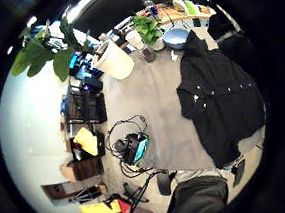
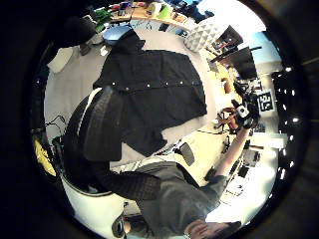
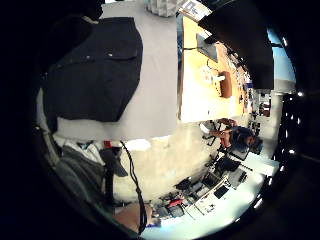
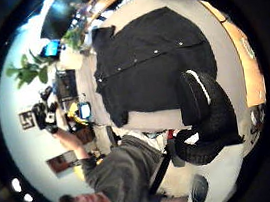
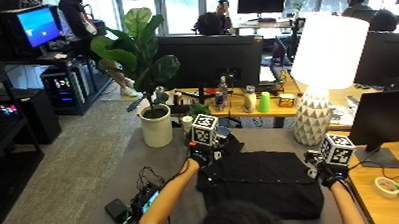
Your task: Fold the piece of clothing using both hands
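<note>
Fingers of both my left hand (image 5: pixel 200 158) and right hand (image 5: pixel 327 177) hang open above the flat shirt (image 5: pixel 258 182), so uneven grabs could skew the fold.

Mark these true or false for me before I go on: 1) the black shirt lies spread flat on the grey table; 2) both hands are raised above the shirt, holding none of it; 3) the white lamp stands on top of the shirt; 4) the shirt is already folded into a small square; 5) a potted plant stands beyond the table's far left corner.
1) True: the black shirt lies spread on the grey table.
2) True: the left hand and right hand are up in the air, no cloth in either.
3) False: the white lamp stands beside the shirt, off its far right corner.
4) False: it lies open, sleeves out, unfolded.
5) True: the potted plant stands there.
</note>
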The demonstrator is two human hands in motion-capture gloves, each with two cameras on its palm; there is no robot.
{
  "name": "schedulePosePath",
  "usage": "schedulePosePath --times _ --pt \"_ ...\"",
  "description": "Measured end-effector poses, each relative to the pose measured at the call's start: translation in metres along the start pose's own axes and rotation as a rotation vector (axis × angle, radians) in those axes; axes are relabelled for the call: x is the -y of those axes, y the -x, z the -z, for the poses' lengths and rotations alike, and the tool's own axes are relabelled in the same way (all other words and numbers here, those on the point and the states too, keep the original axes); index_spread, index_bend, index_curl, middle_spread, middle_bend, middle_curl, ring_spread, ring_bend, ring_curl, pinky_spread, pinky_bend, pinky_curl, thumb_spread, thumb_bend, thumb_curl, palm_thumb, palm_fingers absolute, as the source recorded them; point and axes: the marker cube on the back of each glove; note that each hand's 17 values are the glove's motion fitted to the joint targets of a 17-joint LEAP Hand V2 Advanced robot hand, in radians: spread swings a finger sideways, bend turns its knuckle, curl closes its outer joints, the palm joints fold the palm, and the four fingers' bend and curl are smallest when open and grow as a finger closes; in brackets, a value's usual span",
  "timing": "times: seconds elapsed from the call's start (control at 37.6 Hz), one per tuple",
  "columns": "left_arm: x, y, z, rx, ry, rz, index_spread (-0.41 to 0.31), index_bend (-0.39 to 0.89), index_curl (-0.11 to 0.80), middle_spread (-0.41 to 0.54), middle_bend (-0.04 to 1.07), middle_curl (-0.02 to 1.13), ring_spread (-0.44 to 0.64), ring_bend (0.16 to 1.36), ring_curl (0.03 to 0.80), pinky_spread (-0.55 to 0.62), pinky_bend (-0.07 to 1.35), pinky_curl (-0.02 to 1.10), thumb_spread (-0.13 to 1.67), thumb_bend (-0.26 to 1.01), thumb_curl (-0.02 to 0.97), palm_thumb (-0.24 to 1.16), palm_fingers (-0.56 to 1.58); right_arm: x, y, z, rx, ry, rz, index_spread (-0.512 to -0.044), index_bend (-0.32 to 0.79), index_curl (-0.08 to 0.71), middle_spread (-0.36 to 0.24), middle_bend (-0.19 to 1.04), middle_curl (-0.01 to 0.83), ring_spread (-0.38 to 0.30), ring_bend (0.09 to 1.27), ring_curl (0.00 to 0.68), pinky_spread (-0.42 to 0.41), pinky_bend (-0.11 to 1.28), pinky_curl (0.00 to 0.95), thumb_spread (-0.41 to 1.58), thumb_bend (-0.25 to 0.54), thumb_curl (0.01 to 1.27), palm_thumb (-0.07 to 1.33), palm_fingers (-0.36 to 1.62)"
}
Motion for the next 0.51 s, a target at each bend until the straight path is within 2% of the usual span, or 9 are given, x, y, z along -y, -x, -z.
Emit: schedulePosePath --times 0.03,0.11,0.21,0.35,0.51 --pt "0.0 0.001 0.0 -0.003 0.002 0.002 -0.075 0.28 0.088 -0.03 0.21 0.06 -0.03 0.46 0.098 0.05 0.24 0.06 0.45 0.13 0.029 0.2 0.66 0.0 0.001 0.0 0.0 0.001 -0.001 -0.164 0.14 0.035 -0.016 0.24 0.066 0.02 0.38 0.073 0.092 0.39 0.087 0.41 0.338 0.09 0.49 0.52" --pt "0.0 0.005 -0.001 -0.019 0.013 0.01 -0.096 0.27 0.137 -0.041 0.2 0.13 -0.04 0.48 0.168 0.06 0.24 0.12 0.68 0.15 0.046 0.22 0.64 -0.003 0.005 0.002 -0.005 0.003 0.0 -0.221 0.13 0.086 -0.022 0.25 0.11 0.027 0.41 0.136 0.125 0.42 0.15 0.62 0.381 0.12 0.55 0.49" --pt "-0.004 0.012 -0.002 -0.043 0.022 0.025 -0.116 0.26 0.185 -0.05 0.19 0.18 -0.05 0.5 0.217 0.08 0.23 0.16 0.89 0.15 0.068 0.24 0.62 -0.009 0.011 0.005 -0.02 -0.007 0.014 -0.267 0.12 0.12 -0.027 0.27 0.161 0.034 0.42 0.182 0.152 0.42 0.194 0.83 0.398 0.15 0.59 0.47" --pt "-0.012 0.014 -0.001 -0.052 0.028 0.016 -0.129 0.23 0.228 -0.062 0.17 0.21 -0.06 0.49 0.245 0.07 0.23 0.2 1.06 0.14 0.091 0.24 0.63 -0.012 0.015 0.008 -0.014 -0.002 0.037 -0.297 0.13 0.144 -0.025 0.29 0.206 0.038 0.43 0.211 0.172 0.42 0.223 1.0 0.395 0.18 0.61 0.46" --pt "-0.02 0.011 -0.003 -0.053 0.037 -0.008 -0.137 0.21 0.271 -0.069 0.16 0.23 -0.06 0.49 0.266 0.07 0.22 0.23 1.17 0.12 0.115 0.25 0.63 -0.015 0.024 0.008 -0.02 0.02 0.072 -0.315 0.13 0.167 -0.025 0.29 0.243 0.041 0.44 0.237 0.184 0.42 0.247 1.12 0.374 0.21 0.62 0.46"
